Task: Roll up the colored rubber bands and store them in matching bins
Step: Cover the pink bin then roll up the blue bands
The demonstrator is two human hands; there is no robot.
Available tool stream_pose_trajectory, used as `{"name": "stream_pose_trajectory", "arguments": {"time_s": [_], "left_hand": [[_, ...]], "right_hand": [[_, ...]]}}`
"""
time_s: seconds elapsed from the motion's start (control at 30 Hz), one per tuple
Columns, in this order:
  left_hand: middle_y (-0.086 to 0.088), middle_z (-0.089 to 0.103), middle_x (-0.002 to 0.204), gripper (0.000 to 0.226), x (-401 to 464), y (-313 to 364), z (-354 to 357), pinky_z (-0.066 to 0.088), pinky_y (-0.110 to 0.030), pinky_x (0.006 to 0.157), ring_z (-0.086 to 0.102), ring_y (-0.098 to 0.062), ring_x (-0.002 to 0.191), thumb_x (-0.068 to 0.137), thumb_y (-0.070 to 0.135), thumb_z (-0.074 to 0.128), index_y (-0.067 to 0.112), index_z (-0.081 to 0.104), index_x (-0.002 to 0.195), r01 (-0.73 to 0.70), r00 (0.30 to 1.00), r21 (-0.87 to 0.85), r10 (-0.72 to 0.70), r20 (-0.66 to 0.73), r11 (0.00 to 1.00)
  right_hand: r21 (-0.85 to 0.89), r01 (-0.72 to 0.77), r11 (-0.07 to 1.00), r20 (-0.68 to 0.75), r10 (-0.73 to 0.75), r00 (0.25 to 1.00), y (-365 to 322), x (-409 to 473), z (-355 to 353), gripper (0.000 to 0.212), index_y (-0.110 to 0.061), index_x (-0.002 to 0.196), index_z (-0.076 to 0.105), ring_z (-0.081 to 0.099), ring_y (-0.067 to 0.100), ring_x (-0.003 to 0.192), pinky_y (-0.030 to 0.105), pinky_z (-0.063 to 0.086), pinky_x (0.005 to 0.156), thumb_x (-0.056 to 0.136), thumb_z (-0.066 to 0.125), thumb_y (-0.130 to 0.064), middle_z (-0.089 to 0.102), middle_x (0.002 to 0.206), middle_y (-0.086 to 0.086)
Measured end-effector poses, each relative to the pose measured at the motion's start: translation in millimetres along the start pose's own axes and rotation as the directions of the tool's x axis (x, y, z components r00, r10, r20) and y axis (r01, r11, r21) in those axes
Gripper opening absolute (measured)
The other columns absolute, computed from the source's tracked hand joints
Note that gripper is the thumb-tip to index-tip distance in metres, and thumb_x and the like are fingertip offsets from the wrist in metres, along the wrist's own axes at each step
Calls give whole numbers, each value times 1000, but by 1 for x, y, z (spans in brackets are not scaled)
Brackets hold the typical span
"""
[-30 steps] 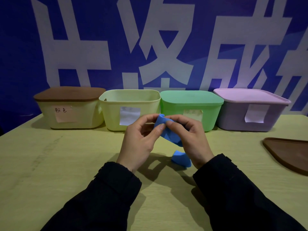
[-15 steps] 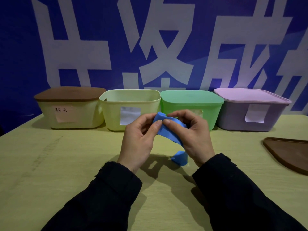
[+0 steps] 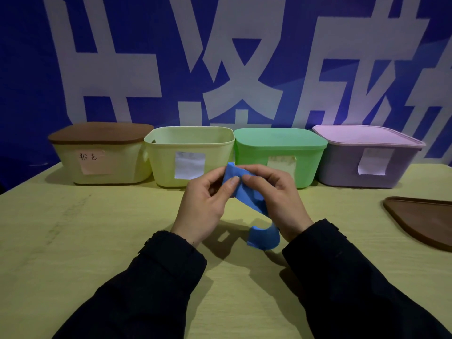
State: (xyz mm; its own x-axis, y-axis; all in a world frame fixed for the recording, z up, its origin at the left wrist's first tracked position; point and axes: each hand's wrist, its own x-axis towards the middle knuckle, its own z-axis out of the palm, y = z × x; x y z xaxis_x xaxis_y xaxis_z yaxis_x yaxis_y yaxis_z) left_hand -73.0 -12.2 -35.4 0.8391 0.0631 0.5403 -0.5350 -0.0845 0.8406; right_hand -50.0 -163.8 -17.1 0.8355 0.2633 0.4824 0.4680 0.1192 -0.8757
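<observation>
— Where is the band?

— The blue band (image 3: 245, 194) is held up over the middle of the worktop (image 3: 73, 241), in front of the bins. The left hand (image 3: 205, 204) pinches its upper end between thumb and fingers; the right hand (image 3: 276, 196) pinches the same end from the other side, fingers curled round it. The loose tail hangs down under the right palm and curls just above the worktop.

— Any writing to read?

— The bin with the brown lid (image 3: 102, 152), far left, carries a pinkish note with two handwritten characters, 粉色. The open yellow-green bin (image 3: 189, 155) next to it has a white label, blank as far as can be told. The green bin (image 3: 281, 152), lidded, has a pale note partly hidden behind the hands. The purple bin (image 3: 367, 157), also lidded, has a white slip curling at its lower edge; no writing shows. Large white characters fill the blue banner (image 3: 29, 69) behind; they are cut off by the frame.

— Edges and room?

— The four bins stand side by side along the far edge. A loose brown lid (image 3: 425, 221) lies near the right edge, well apart from the hands. Bare worktop spreads left of the dark sleeves (image 3: 146, 289).
</observation>
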Motion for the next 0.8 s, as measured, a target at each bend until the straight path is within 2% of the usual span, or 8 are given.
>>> {"name": "stream_pose_trajectory", "arguments": {"time_s": [0.07, 0.2, 0.3, 0.4, 0.53, 0.67, 0.8], "left_hand": [[-5, 77, 104, 22, 0, -3, 0, 60, -36, 89, 74, -21, 97, 100, 13, 62, 11, 71, 119, 22, 1000, -4, -22, -14, 1000], [-2, 78, 102, 22, 1, -3, 1, 59, -31, 84, 74, -18, 96, 102, 10, 57, 19, 71, 116, 18, 1000, 11, -18, -6, 1000], [1, 77, 99, 23, 1, -2, 1, 58, -30, 83, 72, -14, 93, 102, 10, 57, 25, 71, 111, 0, 999, 18, 1, -36, 1000], [-2, 77, 100, 21, 1, -1, 1, 57, -29, 83, 72, -15, 93, 101, 9, 59, 21, 72, 111, -1, 999, 1, 1, -34, 1000], [-2, 77, 102, 22, 1, 2, 2, 57, -29, 84, 72, -15, 96, 99, 7, 60, 22, 70, 112, -2, 999, -32, 0, -54, 999], [-3, 77, 102, 25, 1, 2, 3, 57, -29, 83, 73, -16, 97, 97, 8, 63, 20, 61, 119, 23, 997, -79, -29, -72, 997], [3, 75, 110, 21, 0, 0, 3, 57, -30, 89, 71, -13, 105, 100, 13, 61, 23, 64, 118, 22, 999, -24, -23, -29, 999]], "right_hand": [[-45, 15, 999, 11, -15, 1000, 1, 0, -2, 19, -21, 100, 78, 69, 15, 90, 29, 54, 82, 92, 63, -13, 77, 97, 3], [-156, 83, 984, -75, -96, 993, 2, 1, 1, 18, -22, 96, 78, 68, 7, 81, 17, 50, 73, 91, 70, -6, 75, 85, -6], [-139, 63, 988, -135, -82, 987, 3, 2, -1, 14, -18, 98, 75, 59, 14, 71, 25, 49, 65, 86, 78, -13, 64, 74, 13], [-91, 35, 995, -109, -45, 993, 2, 2, -3, 9, -14, 96, 75, 68, 18, 77, 32, 55, 71, 87, 76, -14, 74, 85, 12], [-44, 40, 998, -124, -45, 991, 4, 1, 1, 8, -11, 96, 73, 65, 17, 75, 30, 54, 69, 88, 75, -13, 71, 86, 19], [36, 20, 999, -109, -16, 994, 4, 0, 3, 7, -2, 91, 73, 64, 11, 72, 22, 52, 67, 90, 71, -8, 73, 80, 6], [-5, 33, 999, -82, -33, 996, 5, -1, 4, 9, -8, 93, 76, 63, 8, 76, 22, 50, 70, 94, 66, -7, 73, 82, 0]]}}
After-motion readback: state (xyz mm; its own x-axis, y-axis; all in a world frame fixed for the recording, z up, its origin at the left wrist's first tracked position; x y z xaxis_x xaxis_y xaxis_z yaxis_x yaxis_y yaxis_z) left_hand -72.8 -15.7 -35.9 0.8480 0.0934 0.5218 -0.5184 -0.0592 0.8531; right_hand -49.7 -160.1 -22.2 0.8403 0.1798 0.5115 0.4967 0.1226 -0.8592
